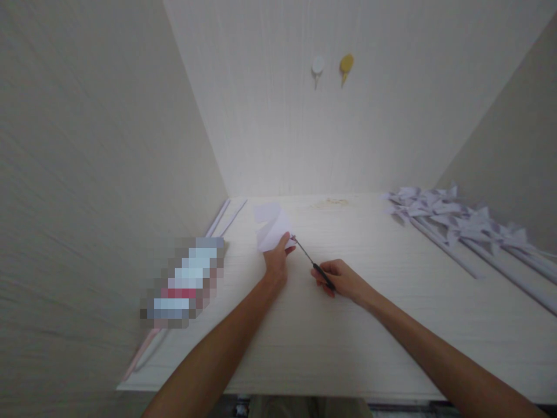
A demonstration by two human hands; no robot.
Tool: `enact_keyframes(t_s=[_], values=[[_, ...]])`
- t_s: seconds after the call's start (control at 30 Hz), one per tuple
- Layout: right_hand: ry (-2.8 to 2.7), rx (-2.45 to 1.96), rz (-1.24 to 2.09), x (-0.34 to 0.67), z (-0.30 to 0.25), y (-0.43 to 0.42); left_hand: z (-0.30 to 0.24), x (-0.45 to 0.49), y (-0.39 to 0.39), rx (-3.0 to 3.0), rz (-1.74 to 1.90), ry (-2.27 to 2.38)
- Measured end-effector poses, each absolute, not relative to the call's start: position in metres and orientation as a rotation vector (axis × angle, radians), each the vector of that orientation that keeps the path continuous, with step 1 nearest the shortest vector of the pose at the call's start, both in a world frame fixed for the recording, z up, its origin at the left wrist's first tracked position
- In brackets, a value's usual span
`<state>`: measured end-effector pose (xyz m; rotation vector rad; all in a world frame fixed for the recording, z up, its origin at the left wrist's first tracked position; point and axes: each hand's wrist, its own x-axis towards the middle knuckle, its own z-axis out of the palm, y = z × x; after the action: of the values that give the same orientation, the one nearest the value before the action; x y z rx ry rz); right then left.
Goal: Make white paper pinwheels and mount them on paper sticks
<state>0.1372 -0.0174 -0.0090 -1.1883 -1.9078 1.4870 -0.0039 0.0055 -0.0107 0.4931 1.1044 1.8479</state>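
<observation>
nearest you, your clothing (pixel 304 407) shows below the front edge of the white tabletop (pixel 313 354). a pinkish stick (pixel 141 353) and a whitish one lie at the near left, running up to a pixelated patch (pixel 191 278); can't tell what's under it. your right hand (pixel 343 280) is closed round the black handle of a thin tool (pixel 322 276), shaft angled up-left, tip at the paper; exact type unclear. your left hand (pixel 277 262) pinches the white paper (pixel 275 227), cut or folded into flaps, over the table middle, just left of the tool tip. on the right, white pinwheels (pixel 461 222) lie bunched, their sticks (pixel 507 281) slanting toward you. past the patch, two thin lilac rods (pixel 217 218). at the back, a brownish mark (pixel 334 202); up the wall (pixel 282 128), a white hook (pixel 317 65) left of a yellow hook (pixel 346 62).
</observation>
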Motion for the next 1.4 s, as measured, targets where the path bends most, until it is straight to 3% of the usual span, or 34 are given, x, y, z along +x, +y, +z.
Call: enact_keyframes(t_s=[1.0, 1.4], values=[[-1.942, -1.241, 1.418, 0.1379, -0.0088, -0.0184, -0.0093, -0.0045, 0.0046, 0.470, 1.833, 1.092], [-1.759, -1.089, 1.594, 0.1416, -0.0022, -0.0229, -0.0097, -0.0054, 0.0039, 0.531, 1.821, 1.063]])
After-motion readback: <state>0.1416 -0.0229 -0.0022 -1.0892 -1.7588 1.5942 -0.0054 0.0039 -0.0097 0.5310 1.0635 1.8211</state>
